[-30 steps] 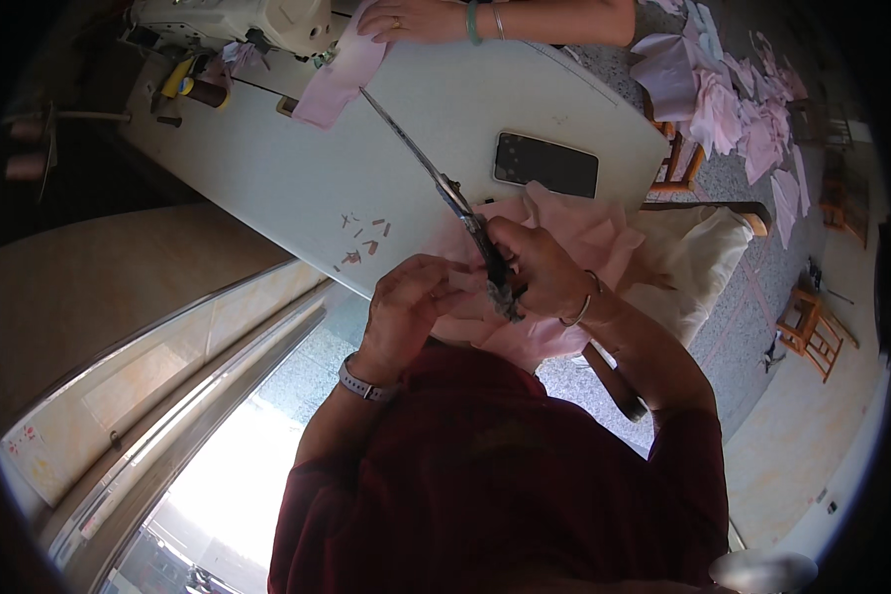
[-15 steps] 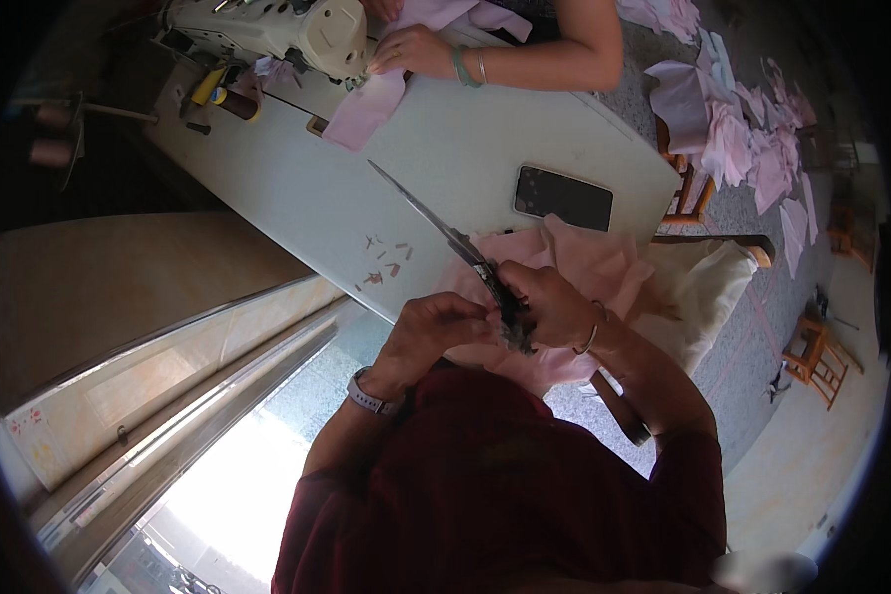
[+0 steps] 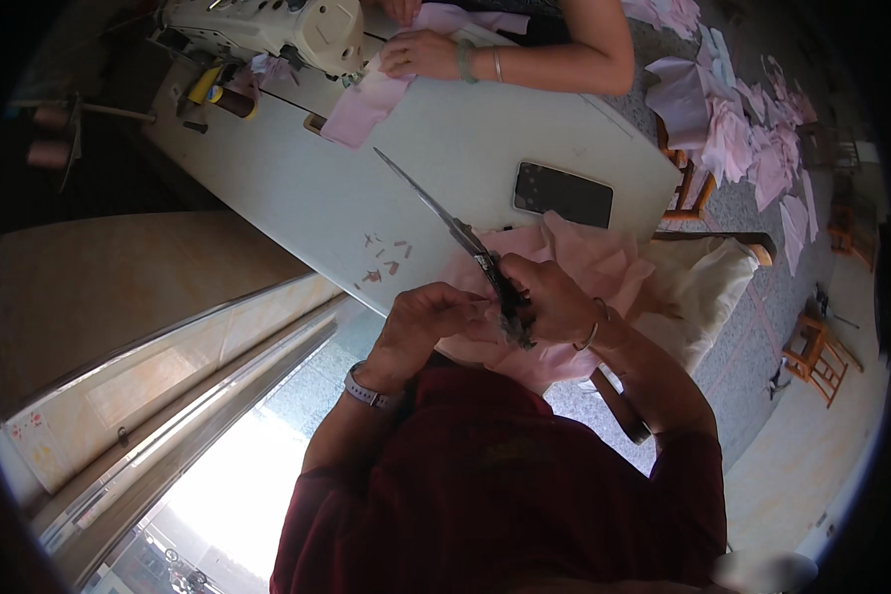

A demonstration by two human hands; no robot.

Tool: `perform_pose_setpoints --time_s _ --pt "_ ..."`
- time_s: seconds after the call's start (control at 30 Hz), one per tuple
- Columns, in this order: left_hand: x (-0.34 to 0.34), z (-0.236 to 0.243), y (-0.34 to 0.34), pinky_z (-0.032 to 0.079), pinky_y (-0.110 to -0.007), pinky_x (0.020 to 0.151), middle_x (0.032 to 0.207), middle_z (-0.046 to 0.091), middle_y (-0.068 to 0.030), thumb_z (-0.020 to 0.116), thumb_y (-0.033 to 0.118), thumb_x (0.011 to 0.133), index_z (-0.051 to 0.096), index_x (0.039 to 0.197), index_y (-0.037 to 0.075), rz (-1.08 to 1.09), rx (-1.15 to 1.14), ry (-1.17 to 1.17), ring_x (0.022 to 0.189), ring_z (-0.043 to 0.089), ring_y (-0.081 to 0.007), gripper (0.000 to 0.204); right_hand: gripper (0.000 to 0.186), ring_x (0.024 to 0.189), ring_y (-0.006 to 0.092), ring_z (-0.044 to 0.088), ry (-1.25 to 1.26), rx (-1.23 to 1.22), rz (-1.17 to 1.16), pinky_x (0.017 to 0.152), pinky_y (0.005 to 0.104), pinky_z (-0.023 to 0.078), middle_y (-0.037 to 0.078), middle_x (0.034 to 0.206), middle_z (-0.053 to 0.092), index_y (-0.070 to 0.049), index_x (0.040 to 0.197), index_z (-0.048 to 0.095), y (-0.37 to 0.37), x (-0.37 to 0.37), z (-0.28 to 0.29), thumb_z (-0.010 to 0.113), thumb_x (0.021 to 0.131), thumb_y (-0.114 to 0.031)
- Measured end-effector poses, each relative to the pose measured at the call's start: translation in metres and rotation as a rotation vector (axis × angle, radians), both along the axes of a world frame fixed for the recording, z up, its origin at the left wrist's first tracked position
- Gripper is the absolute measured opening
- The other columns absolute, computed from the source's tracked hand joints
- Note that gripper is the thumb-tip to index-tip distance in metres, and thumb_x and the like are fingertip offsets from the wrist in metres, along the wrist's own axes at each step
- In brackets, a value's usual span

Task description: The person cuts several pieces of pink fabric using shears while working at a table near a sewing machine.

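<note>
My right hand point(image 3: 556, 305) is wrapped round the dark, cloth-bound handles of a pair of scissors point(image 3: 455, 230). The long blades look closed and point up and left over the table. Close beside the handles, my left hand point(image 3: 428, 322) pinches the edge of a pink fabric piece point(image 3: 594, 255), which spreads under both hands and over the table's near edge. Its pinched edge is mostly hidden by the fingers. Across the table a co-worker's hand point(image 3: 421, 54) presses another pink fabric piece point(image 3: 364, 109) beside the sewing machine point(image 3: 312, 35).
On the white table point(image 3: 297, 188) lie a black phone point(image 3: 562, 195) and several small scraps point(image 3: 388, 265). Thread spools point(image 3: 233, 100) stand near the machine. White cloth point(image 3: 698, 297) drapes a chair at the right. Pink pieces point(image 3: 752, 139) are piled beyond it, near wooden stools point(image 3: 820, 361).
My left hand has shifted slightly upward, and the scissors' tip has moved a little up and right. The co-worker's hand and arm have slid slightly to the right.
</note>
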State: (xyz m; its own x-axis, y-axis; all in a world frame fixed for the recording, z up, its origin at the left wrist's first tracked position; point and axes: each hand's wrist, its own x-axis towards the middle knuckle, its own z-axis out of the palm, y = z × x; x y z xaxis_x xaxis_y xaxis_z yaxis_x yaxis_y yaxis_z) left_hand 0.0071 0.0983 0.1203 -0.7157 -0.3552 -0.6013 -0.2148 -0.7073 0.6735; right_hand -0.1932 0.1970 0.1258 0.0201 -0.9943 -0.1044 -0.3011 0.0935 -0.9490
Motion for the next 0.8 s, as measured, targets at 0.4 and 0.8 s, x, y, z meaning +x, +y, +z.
perform_pose_setpoints --time_s 0.4,0.8 --pt "0.021 -0.012 -0.056 0.046 -0.044 0.104 0.124 0.06 -0.0158 0.061 0.009 0.093 0.065 0.095 0.003 0.575 0.096 0.339 0.12 0.057 -0.0315 0.008 0.027 0.064 0.0093 0.059 -0.205 0.218 0.05 0.058 0.0261 0.046 0.001 0.067 0.056 -0.004 0.093 0.053 0.003 0.002 0.006 0.074 0.077 -0.004" --pt "0.025 -0.01 -0.072 0.045 -0.048 0.105 0.126 0.059 -0.0189 0.059 0.005 0.093 0.067 0.101 0.003 0.682 0.037 0.415 0.122 0.055 -0.0352 0.012 0.023 0.078 0.0121 0.066 -0.407 0.308 0.236 0.064 0.0264 0.049 0.006 0.076 0.061 -0.001 0.091 0.053 0.006 0.008 0.003 0.073 0.078 0.0"
